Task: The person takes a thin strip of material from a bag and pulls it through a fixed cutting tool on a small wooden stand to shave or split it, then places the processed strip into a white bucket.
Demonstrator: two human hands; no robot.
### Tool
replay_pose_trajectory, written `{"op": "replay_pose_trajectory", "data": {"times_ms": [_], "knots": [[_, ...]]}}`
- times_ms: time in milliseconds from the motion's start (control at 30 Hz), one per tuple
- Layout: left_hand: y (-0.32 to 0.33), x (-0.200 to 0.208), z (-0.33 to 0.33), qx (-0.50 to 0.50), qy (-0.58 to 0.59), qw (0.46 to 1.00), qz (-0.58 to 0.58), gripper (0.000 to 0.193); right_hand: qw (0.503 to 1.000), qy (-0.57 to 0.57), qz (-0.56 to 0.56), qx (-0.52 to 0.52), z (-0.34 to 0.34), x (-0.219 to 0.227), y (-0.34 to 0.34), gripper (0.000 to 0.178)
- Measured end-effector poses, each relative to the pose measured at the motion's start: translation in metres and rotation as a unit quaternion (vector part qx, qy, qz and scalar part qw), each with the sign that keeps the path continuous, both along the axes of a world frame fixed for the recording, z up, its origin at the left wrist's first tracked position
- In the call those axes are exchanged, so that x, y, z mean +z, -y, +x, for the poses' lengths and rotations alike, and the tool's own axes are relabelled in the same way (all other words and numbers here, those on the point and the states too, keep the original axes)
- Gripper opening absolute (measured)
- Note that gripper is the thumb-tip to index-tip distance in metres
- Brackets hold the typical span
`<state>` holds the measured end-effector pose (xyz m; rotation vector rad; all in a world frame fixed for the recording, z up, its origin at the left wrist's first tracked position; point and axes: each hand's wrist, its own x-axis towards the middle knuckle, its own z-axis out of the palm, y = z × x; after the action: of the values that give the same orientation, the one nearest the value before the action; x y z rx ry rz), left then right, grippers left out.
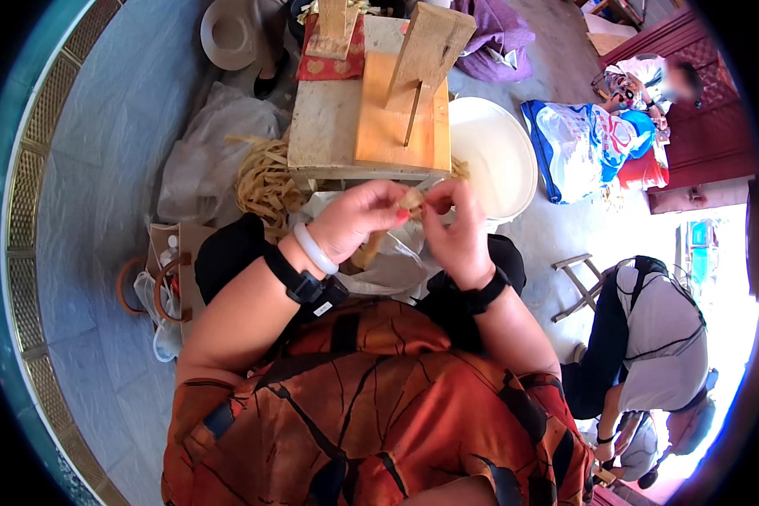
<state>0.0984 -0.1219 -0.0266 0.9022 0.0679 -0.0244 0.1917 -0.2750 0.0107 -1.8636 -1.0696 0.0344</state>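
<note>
Both my hands are raised over my lap, close together in front of the small table's near edge. Between them is a small, pale tan piece [411, 201] that looks like part of a flat fibrous strip. The thumb and fingers of my left hand [354, 221] pinch it from the left. My right hand [457, 228] closes thumb and fingertips on its right end. A tan strip [367, 252] hangs below my left fingers, over a pale plastic bag [394, 268] on my lap; whether it joins the pinched piece I cannot tell.
Ahead stands a small table [325, 126] bearing a wooden board with an upright block [434, 51] and a thin rod [413, 114]. Loose tan strips [268, 181] are heaped left of it; a white round tub [493, 156] stands right. Other people sit at right, near a folding stool [578, 278].
</note>
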Motion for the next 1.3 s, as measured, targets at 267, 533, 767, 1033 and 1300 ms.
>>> {"op": "replay_pose_trajectory", "data": {"times_ms": [267,533,767,1033,1300], "knots": [[0.002,-0.012,-0.002,0.088,0.052,0.984,0.144,0.016,0.991,0.071,-0.077,0.084,-0.003,-0.003,0.005,0.014],[-0.011,0.005,0.0,0.057,0.018,0.949,0.31,0.021,0.985,-0.055,-0.129,0.102,-0.005,0.002,0.005,0.022],[-0.025,0.036,0.006,0.181,0.052,0.86,0.473,0.018,0.989,-0.107,-0.017,0.099,0.014,0.025,0.019,0.02],[-0.025,0.036,0.019,0.145,0.025,0.904,0.401,0.01,0.985,0.005,-0.056,0.164,0.02,0.034,-0.004,0.016],[-0.069,0.033,0.038,0.014,-0.085,0.951,0.297,0.019,0.997,-0.001,-0.042,0.059,0.058,0.021,-0.02,0.011]]}}
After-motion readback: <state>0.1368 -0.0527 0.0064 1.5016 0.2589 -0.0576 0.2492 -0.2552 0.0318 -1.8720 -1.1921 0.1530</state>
